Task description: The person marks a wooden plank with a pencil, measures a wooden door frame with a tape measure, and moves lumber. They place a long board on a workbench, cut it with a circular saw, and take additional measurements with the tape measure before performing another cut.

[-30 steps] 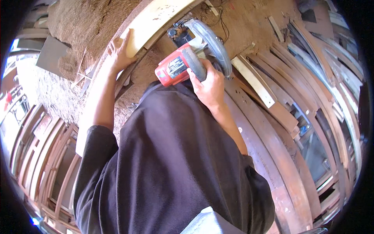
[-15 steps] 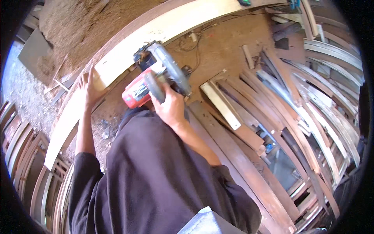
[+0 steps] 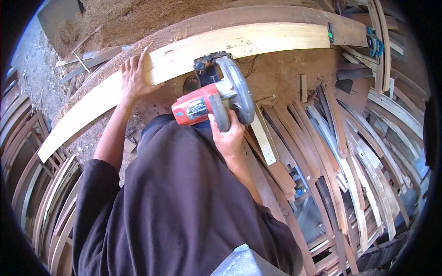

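A red and grey circular saw [image 3: 198, 108] hangs near my body, its front end at the near edge of a long pale board [image 3: 179, 57]. Around its rear handle is closed my right hand [image 3: 229, 133]. Fingers spread, my left hand [image 3: 133, 78] rests on the board to the left of the saw. The board lies along a darker brown plank [image 3: 193, 22], and sawdust specks dot its surface. Whether the saw's base touches the board I cannot tell.
Long wooden strips [image 3: 313, 133] lie piled on the right, with more frames and slats [image 3: 50, 202] at the left. Beyond the plank spreads a heap of sawdust [image 3: 110, 25]. A teal clamp [image 3: 375, 42] sits at the plank's right end.
My view has turned, so the board lies more level. The saw and my right hand appear further right. My left hand still lies on the board, now with its thumb stretched out.
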Demonstrator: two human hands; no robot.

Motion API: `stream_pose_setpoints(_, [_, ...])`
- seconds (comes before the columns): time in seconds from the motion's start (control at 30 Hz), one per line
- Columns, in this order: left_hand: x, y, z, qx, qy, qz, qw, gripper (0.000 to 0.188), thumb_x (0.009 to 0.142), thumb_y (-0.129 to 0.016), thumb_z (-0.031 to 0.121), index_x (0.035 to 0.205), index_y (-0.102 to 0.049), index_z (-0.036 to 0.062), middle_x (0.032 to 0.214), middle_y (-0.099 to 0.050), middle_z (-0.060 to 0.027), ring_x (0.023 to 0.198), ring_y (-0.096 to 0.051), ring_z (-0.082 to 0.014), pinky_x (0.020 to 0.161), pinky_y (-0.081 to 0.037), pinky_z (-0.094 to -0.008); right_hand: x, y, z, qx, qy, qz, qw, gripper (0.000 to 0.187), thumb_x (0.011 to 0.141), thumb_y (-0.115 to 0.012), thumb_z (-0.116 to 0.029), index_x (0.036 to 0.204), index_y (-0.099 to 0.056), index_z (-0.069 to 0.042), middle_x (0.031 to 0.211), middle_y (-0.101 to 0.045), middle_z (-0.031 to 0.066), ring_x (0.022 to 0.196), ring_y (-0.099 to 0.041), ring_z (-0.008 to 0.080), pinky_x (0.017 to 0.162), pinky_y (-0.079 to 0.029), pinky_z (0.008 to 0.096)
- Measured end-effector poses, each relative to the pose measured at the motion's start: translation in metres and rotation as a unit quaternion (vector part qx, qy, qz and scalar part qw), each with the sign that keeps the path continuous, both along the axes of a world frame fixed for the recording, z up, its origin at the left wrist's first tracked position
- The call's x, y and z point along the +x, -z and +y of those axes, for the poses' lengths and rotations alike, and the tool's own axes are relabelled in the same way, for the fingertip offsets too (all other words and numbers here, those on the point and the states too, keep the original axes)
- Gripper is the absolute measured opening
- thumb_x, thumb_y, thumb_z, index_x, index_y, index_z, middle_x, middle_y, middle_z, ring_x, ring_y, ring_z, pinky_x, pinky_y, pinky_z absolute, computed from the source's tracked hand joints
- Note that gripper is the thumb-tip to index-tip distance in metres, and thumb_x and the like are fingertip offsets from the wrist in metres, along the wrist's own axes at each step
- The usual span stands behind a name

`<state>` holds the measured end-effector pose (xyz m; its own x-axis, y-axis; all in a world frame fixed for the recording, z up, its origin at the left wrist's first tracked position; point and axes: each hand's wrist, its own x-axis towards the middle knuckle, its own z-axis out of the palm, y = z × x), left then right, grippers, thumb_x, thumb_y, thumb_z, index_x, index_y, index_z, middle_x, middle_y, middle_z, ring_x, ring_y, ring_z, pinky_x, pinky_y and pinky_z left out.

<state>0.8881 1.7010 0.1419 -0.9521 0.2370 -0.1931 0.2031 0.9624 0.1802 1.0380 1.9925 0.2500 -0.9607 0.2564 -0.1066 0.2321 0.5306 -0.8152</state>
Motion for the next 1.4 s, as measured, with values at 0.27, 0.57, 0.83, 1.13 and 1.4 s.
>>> stream_pose_setpoints(0.27, [0.001,-0.003,-0.004,0.004,0.011,0.016,1.0,0.131,0.057,-0.088,0.064,0.162,-0.026,0.0164,0.129,-0.048,-0.0127,0.125,-0.046,-0.034,0.11,-0.033,-0.0519,-0.004,0.005,-0.009,-0.026,0.012,-0.02,0.999,0.027,0.088,-0.082,-0.017,0.103,-0.067,-0.001,0.083,-0.072,0.0177,0.073,-0.073,0.0356,0.066,-0.055,0.041])
stream_pose_setpoints(0.57, [0.004,-0.004,0.001,0.004,0.001,0.015,1.0,0.13,0.055,-0.089,0.065,0.16,-0.03,0.0147,0.133,-0.05,-0.0124,0.128,-0.048,-0.0329,0.11,-0.034,-0.0501,-0.003,0.003,-0.018,-0.031,0.023,-0.018,0.999,0.024,0.089,-0.081,-0.017,0.094,-0.064,-0.002,0.074,-0.068,0.0161,0.066,-0.07,0.0335,0.062,-0.051,0.041])
stream_pose_setpoints(0.83, [0.005,-0.001,-0.003,0.029,0.014,0.029,0.999,0.123,0.057,-0.087,0.067,0.154,-0.035,0.0123,0.129,-0.049,-0.0146,0.125,-0.047,-0.0345,0.112,-0.03,-0.0514,-0.012,0.001,-0.022,-0.044,0.025,-0.016,0.999,0.025,0.09,-0.08,-0.017,0.089,-0.061,-0.002,0.07,-0.065,0.0142,0.058,-0.064,0.0281,0.059,-0.049,0.04])
stream_pose_setpoints(1.13, [0.004,-0.003,-0.006,0.013,0.005,0.002,1.0,0.122,0.056,-0.09,0.061,0.154,-0.035,0.0115,0.138,-0.048,-0.0127,0.131,-0.045,-0.0342,0.112,-0.032,-0.0525,-0.019,-0.001,-0.03,-0.044,0.031,0.002,0.999,0.022,0.089,-0.081,-0.013,0.098,-0.066,0.0,0.076,-0.069,0.0149,0.066,-0.068,0.026,0.064,-0.052,0.0379])
stream_pose_setpoints(1.4, [0.006,-0.005,-0.006,0.005,0.003,0.006,1.0,0.12,0.056,-0.091,0.053,0.153,-0.036,0.0113,0.134,-0.051,-0.0135,0.129,-0.046,-0.0347,0.109,-0.035,-0.0522,-0.02,0.004,-0.027,-0.027,0.015,-0.011,0.999,0.024,0.088,-0.081,-0.014,0.087,-0.06,-0.002,0.07,-0.065,0.0186,0.065,-0.071,0.0377,0.057,-0.05,0.0414])
